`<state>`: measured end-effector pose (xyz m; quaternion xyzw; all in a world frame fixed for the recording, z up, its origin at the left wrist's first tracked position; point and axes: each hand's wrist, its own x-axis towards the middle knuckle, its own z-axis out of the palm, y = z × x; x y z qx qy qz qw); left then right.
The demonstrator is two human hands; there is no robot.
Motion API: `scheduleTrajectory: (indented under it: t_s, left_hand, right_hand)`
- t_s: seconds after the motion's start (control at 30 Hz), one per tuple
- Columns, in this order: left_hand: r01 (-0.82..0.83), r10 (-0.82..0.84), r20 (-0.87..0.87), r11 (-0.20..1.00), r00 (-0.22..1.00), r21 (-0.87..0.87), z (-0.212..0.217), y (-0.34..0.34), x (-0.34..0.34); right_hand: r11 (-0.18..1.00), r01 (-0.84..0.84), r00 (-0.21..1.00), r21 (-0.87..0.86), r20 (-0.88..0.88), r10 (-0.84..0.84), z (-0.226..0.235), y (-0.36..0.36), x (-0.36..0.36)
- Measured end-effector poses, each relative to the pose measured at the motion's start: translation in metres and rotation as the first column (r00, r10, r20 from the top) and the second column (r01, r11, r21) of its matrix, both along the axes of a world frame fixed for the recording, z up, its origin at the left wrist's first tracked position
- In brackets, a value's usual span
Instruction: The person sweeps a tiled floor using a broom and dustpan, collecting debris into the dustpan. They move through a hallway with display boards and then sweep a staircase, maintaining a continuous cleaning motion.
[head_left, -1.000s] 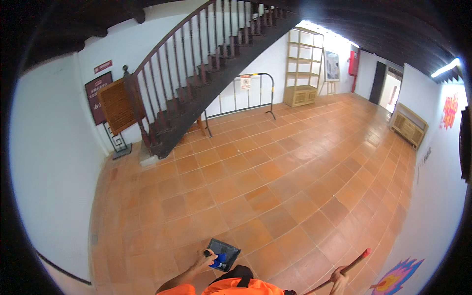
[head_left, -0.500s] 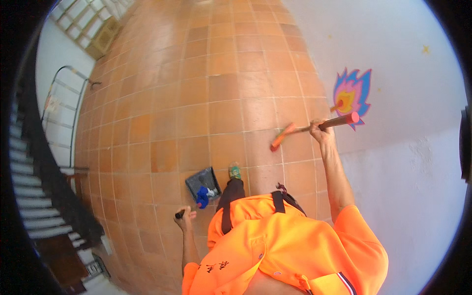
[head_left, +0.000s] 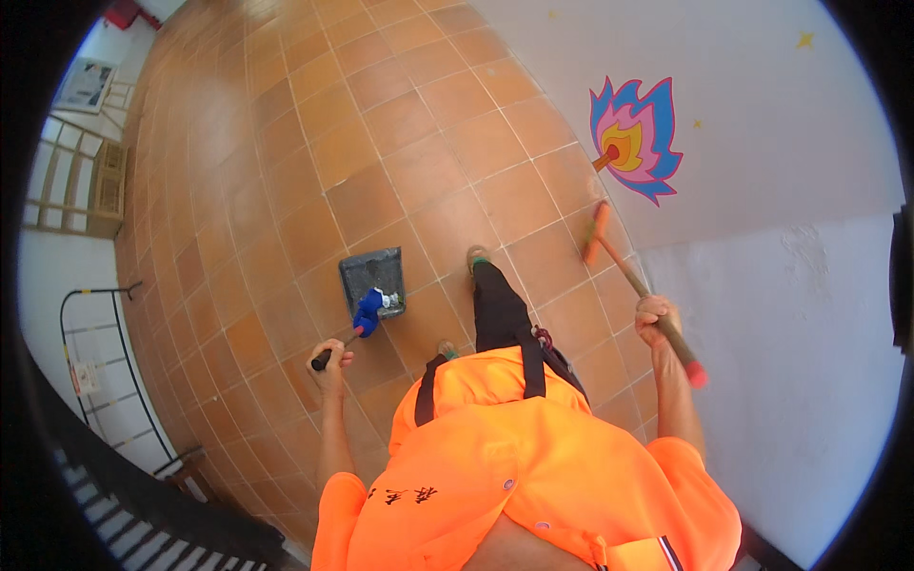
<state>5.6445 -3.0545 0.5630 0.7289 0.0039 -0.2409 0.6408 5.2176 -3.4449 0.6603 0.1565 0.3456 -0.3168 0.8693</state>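
Observation:
My left hand (head_left: 331, 362) is closed around the black-tipped handle of a long-handled dustpan. The dark grey dustpan (head_left: 357, 271) is near the floor in front and to the left; a bunched blue cloth (head_left: 367, 314) surrounds the base of its handle. A few white scraps (head_left: 389, 299) lie in the pan. In my right hand (head_left: 657, 319) is the brown stick of a broom, its red end pointing back towards me. The orange broom head (head_left: 596, 233) is at the floor beside the foot of the wall, just below a painted flame.
The white wall (head_left: 752, 219) with the painted flame (head_left: 640, 138) runs along my right. Terracotta tiles (head_left: 362, 200) cover the floor. A black metal frame (head_left: 65, 333) leans at the left wall, a wooden rack (head_left: 107, 186) stands behind it, and a dark railing (head_left: 124, 495) is at lower left.
I have stepped forward along the wall and my view has turned. The broom head has swung right, to the wall's foot, and my right hand is lower. The dustpan has moved forward with my left hand.

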Motion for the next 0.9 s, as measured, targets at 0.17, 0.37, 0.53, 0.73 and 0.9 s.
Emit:
scheduleTrajectory:
  t_s: [0.17,0.37,0.53,0.73,0.9]
  left_hand:
    - [0.026,-0.027,0.003,0.997,1.000,0.069,0.002,-0.077,0.062]
    - [0.052,-0.051,-0.013,0.994,0.999,0.095,0.051,-0.132,0.145]
    - [0.135,-0.137,0.003,0.985,0.991,0.109,0.053,-0.195,0.190]
    - [0.211,-0.203,-0.063,0.966,0.977,0.148,0.039,-0.260,0.265]
    - [0.343,-0.340,-0.075,0.939,0.938,0.031,0.011,-0.311,0.330]
  right_hand:
    - [0.981,-0.187,0.853,0.051,-0.486,0.188,-0.035,-0.063,0.029]
    - [0.934,-0.302,0.607,0.188,-0.717,0.341,0.014,-0.100,0.216]
    - [0.923,-0.296,0.870,0.246,-0.331,0.367,-0.025,-0.107,0.350]
    - [0.887,-0.422,0.894,0.186,-0.074,0.441,0.021,-0.150,0.472]
    - [0.940,-0.318,0.910,-0.122,0.238,0.339,0.001,-0.218,0.469]
